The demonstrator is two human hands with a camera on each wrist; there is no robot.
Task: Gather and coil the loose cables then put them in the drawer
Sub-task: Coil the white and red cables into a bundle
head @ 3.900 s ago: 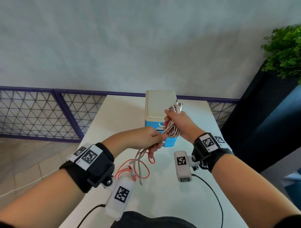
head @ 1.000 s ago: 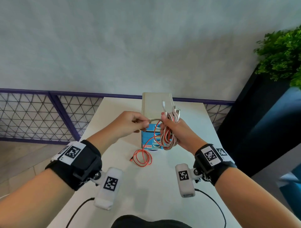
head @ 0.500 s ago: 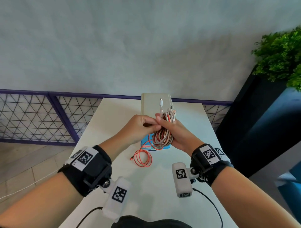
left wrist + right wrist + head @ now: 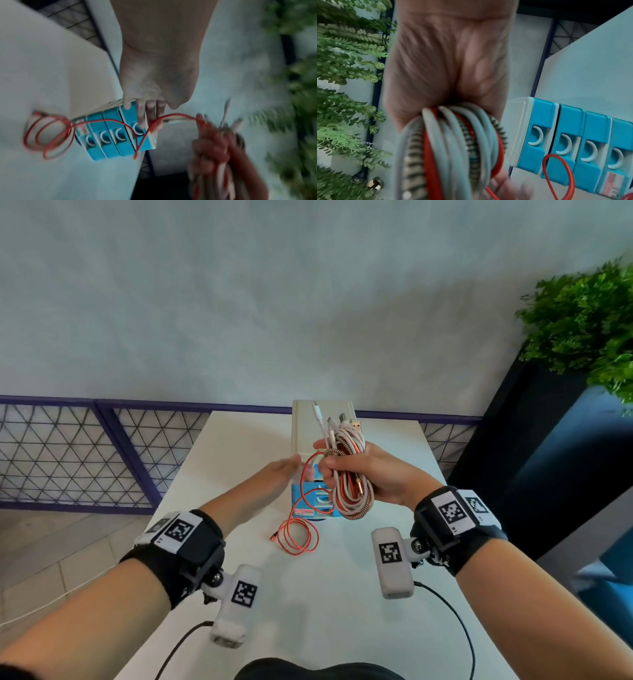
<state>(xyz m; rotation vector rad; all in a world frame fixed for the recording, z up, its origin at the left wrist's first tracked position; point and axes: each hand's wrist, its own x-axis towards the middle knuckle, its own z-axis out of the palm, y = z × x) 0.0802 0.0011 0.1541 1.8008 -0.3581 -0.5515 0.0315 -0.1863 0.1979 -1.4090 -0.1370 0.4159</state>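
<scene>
My right hand (image 4: 370,477) grips a coil of white, red and braided cables (image 4: 352,494), plugs sticking up, above the table (image 4: 239,446). In the right wrist view the coil (image 4: 453,142) hangs out of my right hand (image 4: 447,67). One red cable (image 4: 298,537) runs from the coil across my left hand (image 4: 284,470) and down to loose loops on the table. The left wrist view, blurred, shows my left hand (image 4: 147,115) with fingers stretched out and the red cable (image 4: 48,135) crossing its fingertips. Behind stands the drawer unit (image 4: 301,426), its blue drawers (image 4: 109,135) (image 4: 573,121) closed.
A purple railing with wire mesh (image 4: 85,446) runs behind the table. A dark planter (image 4: 513,457) with a green plant (image 4: 582,320) stands at the right. Black leads from the wrist cameras trail over the near table edge.
My left hand has left the coil and moved left, its fingers now stretched out. A slack red loop hangs between the hands. The right hand keeps hold of the coil.
</scene>
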